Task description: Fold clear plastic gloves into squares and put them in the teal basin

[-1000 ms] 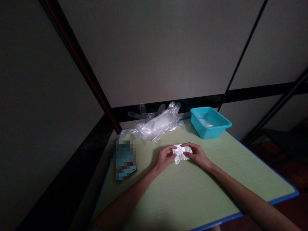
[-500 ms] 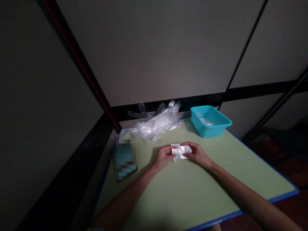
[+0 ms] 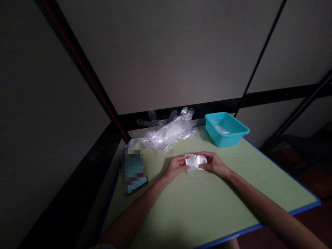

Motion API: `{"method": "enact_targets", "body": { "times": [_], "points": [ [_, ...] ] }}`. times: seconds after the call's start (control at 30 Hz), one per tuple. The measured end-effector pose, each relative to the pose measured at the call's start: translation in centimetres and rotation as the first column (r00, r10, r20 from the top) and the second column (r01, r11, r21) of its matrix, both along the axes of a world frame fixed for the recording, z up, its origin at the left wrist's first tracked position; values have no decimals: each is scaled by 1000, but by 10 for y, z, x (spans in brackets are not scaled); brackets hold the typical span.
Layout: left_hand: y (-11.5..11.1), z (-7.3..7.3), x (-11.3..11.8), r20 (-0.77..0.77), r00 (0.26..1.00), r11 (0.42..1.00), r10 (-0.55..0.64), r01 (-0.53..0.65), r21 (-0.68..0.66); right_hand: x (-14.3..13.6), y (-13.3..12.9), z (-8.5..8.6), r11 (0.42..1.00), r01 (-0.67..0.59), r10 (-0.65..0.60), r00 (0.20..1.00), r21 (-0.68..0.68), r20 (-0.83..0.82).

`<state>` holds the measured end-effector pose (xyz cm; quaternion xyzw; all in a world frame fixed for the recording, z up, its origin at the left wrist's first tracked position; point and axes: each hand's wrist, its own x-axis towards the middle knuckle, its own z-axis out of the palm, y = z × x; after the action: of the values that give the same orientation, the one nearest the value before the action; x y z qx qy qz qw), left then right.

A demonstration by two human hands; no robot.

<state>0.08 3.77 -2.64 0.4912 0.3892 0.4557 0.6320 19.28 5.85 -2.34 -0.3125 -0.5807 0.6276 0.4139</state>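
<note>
A disposable plastic glove [image 3: 193, 163], clear, crinkled and folded into a small flat rectangle, lies at the middle of the table between my hands. My left hand [image 3: 177, 166] pinches its left edge, thumb below and fingers above. On the opposite edge, my right hand [image 3: 214, 164] grips it with thumb and curled fingers. Behind them spreads a loose pile of clear plastic gloves [image 3: 168, 133], some with fingers sticking up at the table's back edge.
At the back right stands a turquoise plastic basin [image 3: 225, 140] with some clear plastic inside. A phone-like flat object [image 3: 135, 173], blurred out, rests on the left. The pale green table [image 3: 207, 211] has a blue edge and stands against wall panels [image 3: 166, 55].
The fingers of my right hand have shifted slightly on the folded glove, which looks a little flatter. Both hands keep their hold, and the other things stay in place.
</note>
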Motion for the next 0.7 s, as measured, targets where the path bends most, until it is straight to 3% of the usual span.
{"method": "enact_targets", "body": {
  "times": [0.33, 0.7],
  "points": [
    [-1, 3, 1, 29, 1000, 1000, 10, -10, 2, -1, -1, 2, 1000, 9, -9, 1000, -6, 3],
    [-2, 5, 0, 43, 999, 1000, 9, -9, -14, 2, 2, -8, 999, 29, -31, 996, 26, 84]
  ]
}}
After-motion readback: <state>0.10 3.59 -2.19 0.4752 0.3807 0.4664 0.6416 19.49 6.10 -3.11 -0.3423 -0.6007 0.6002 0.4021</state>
